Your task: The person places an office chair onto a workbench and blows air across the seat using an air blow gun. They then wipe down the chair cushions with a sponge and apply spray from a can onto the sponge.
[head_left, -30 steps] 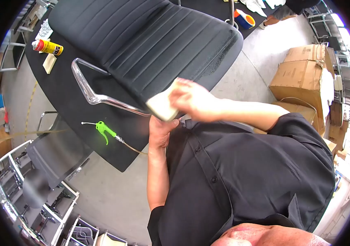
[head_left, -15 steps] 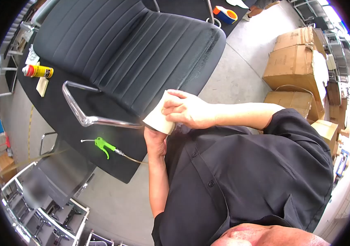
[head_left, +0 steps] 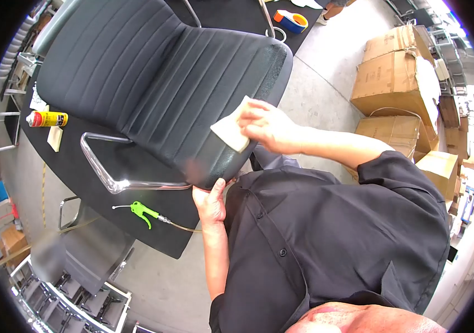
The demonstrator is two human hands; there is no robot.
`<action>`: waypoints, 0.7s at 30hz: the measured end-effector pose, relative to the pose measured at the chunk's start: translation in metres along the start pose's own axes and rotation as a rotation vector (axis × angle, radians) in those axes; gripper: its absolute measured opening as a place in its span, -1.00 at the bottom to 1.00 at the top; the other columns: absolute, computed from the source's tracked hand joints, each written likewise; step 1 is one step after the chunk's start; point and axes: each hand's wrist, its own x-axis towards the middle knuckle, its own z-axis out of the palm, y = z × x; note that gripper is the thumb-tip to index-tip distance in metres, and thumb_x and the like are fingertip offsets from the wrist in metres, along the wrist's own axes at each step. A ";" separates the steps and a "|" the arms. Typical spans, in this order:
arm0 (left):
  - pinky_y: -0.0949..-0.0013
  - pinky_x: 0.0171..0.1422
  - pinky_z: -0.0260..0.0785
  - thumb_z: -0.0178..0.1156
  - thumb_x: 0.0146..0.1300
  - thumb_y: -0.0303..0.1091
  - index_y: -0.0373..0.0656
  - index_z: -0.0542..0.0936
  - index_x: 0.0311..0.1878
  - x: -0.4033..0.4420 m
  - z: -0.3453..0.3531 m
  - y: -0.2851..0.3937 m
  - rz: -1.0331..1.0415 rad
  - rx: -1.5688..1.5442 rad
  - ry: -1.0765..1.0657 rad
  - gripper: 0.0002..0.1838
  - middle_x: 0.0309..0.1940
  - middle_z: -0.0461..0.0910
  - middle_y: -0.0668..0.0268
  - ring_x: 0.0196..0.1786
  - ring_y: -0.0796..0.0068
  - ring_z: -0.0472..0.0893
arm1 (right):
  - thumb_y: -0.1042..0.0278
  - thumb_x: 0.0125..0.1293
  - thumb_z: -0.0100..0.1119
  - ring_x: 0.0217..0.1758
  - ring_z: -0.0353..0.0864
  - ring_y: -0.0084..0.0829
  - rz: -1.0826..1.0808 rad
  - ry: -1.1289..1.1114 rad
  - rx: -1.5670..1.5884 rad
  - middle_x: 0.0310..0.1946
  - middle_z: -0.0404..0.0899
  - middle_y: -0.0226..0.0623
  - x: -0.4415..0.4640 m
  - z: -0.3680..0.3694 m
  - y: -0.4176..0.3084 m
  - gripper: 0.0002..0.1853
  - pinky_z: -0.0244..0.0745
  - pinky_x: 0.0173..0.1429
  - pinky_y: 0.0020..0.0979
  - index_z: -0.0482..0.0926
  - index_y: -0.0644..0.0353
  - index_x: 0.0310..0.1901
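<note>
A black ribbed office chair [head_left: 159, 94] with chrome armrests lies on a black-topped table [head_left: 156, 238]. My right hand [head_left: 270, 129] pinches a thin cream sponge pad [head_left: 230, 133] and presses it against the seat's front edge. Shiny damp-looking streaks show along that edge. My left hand [head_left: 210, 204] grips the near corner of the seat, thumb on top and the other fingers mostly hidden beneath. Close to the left hand lies a bright green air blow gun [head_left: 144, 212] with its hose.
On the table's left stand a yellow-and-red spray can [head_left: 48, 119] and another cream pad [head_left: 54, 139]. A blue-and-orange tape dispenser [head_left: 291, 21] sits at the far end. Cardboard boxes [head_left: 387, 83] are stacked on the floor to the right. Another chair [head_left: 90, 244] is at lower left.
My right hand and the pad have moved up and right along the seat edge, away from the near corner. My left hand's thumb now shows on the seat corner. The whole view has shifted slightly.
</note>
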 end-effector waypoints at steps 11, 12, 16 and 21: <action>0.04 0.14 0.66 0.27 0.30 -0.67 -0.22 0.42 0.37 0.003 -0.005 0.001 -0.010 0.019 0.028 -0.43 0.22 0.59 0.12 0.12 0.15 0.68 | 0.46 0.14 0.28 0.24 0.64 -0.10 0.390 0.117 -0.254 0.03 0.71 -0.22 -0.019 -0.045 0.159 -0.74 0.30 0.54 -0.08 0.65 0.13 -0.09; 0.04 0.14 0.65 0.26 0.30 -0.67 -0.22 0.42 0.38 0.002 -0.005 0.001 -0.008 0.004 0.033 -0.43 0.22 0.59 0.11 0.13 0.15 0.68 | 0.46 0.15 0.28 0.26 0.63 -0.11 0.372 0.045 -0.182 0.07 0.71 -0.21 -0.021 -0.038 0.146 -0.75 0.35 0.51 -0.09 0.65 0.14 -0.10; 0.03 0.16 0.65 0.26 0.30 -0.66 -0.24 0.41 0.39 -0.001 -0.001 0.004 -0.032 -0.019 0.057 -0.42 0.23 0.58 0.11 0.15 0.14 0.67 | 0.47 0.18 0.28 0.31 0.60 -0.13 0.130 0.115 -0.122 0.08 0.69 -0.18 -0.019 -0.022 0.085 -0.76 0.35 0.54 -0.07 0.65 0.17 -0.09; 0.04 0.18 0.64 0.28 0.30 -0.65 -0.23 0.40 0.41 0.001 -0.003 0.002 -0.025 0.014 0.044 -0.39 0.25 0.57 0.10 0.17 0.14 0.67 | 0.48 0.33 0.24 0.25 0.61 -0.06 0.333 0.270 -0.191 0.09 0.67 -0.15 -0.020 -0.042 0.180 -0.79 0.46 0.40 -0.09 0.65 0.17 -0.01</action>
